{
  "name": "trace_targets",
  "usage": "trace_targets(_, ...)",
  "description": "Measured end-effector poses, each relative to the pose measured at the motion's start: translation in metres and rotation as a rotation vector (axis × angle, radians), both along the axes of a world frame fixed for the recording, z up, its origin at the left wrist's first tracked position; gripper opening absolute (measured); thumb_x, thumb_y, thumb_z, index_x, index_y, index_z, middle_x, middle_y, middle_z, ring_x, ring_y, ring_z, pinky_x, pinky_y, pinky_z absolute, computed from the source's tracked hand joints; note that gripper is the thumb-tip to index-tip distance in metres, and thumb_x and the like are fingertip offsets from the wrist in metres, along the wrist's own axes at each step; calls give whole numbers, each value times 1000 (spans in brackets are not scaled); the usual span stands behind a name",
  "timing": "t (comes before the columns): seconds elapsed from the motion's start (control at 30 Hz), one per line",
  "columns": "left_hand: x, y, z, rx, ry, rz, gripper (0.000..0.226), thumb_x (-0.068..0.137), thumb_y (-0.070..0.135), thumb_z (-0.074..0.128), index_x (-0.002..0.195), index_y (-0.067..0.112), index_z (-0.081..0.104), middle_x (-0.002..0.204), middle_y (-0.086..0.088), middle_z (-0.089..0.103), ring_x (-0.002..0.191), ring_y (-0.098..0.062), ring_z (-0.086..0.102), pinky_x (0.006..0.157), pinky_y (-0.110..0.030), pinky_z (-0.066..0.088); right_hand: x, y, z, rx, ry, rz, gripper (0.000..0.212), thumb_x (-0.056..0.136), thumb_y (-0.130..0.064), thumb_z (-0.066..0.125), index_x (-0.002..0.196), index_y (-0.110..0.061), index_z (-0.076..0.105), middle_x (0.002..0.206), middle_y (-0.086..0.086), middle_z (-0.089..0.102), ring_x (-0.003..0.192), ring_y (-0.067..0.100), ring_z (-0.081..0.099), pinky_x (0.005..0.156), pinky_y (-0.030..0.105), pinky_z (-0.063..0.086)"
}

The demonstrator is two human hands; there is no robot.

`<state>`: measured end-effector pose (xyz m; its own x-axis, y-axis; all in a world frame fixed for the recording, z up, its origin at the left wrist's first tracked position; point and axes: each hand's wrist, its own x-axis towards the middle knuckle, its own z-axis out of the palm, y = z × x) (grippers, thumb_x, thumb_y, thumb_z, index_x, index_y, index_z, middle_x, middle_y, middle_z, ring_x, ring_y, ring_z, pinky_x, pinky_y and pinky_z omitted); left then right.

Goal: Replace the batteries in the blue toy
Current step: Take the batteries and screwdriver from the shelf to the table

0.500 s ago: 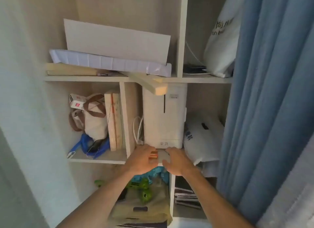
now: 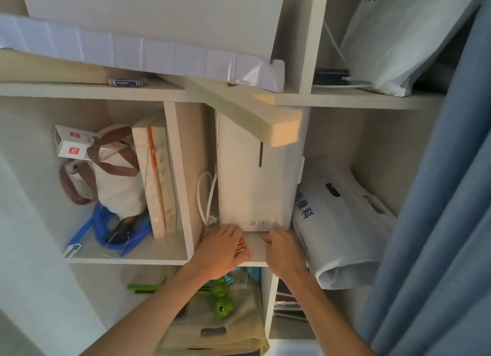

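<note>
My left hand [image 2: 220, 249] rests on the middle shelf board [image 2: 255, 252] and grips a small bundle of orange-red batteries [image 2: 240, 245]. Just to its right, my right hand [image 2: 283, 252] has curled fingers that pinch a thin, clear, wrapper-like piece [image 2: 272, 224], blurred against the white appliance [image 2: 255, 175] behind it. A pack of batteries labelled in blue [image 2: 127, 82] lies on the upper shelf. A teal-blue object [image 2: 252, 272] shows just under the shelf board, mostly hidden by my hands. I cannot tell whether it is the blue toy.
The shelf unit holds a canvas bag [image 2: 114, 180] and upright books [image 2: 159, 180] at left, white plastic bags [image 2: 342, 223] at right, and a green frog toy [image 2: 221, 304] on a beige bin below. A wooden block [image 2: 265, 119] juts out overhead. A blue curtain [image 2: 438, 223] hangs at right.
The view has moved closer to the shelf. My hands have drawn slightly apart, and the greyish piece between them now sits at my right fingertips.
</note>
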<state>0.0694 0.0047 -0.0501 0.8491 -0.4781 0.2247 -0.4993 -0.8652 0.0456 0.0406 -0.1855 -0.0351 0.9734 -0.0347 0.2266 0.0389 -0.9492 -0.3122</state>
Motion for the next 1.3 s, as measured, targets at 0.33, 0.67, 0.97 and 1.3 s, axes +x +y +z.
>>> trace_targets(0.33,-8,-9,10,109,35,54,50,105,65,41,105,19,60,102,-1,71,80,-19,61,69,-32,46,-23,0,10,4,39,-17,29,94,2,62,119,-12,63,122,9,63,109,24,63,90,33,56)
trace_targets(0.67,-105,45,39,-89,182,211,40,107,53,51,122,15,50,94,-8,68,80,-30,66,67,-41,52,-56,30,36,169,159,269,21,102,-4,41,114,-22,39,95,5,63,82,21,63,69,37,51)
trace_targets(0.97,-251,268,41,-204,139,588,23,109,44,48,106,23,43,85,0,64,71,-23,61,61,-35,42,-111,205,47,181,204,728,15,98,-8,50,98,-18,62,89,9,68,80,25,63,78,43,54)
trace_targets(1.3,-512,542,25,-232,53,1158,12,103,33,55,100,25,47,84,-4,68,81,-31,69,68,-41,49,-264,548,28,170,140,1139,21,96,-8,52,93,-17,70,75,2,70,73,33,69,70,39,55)
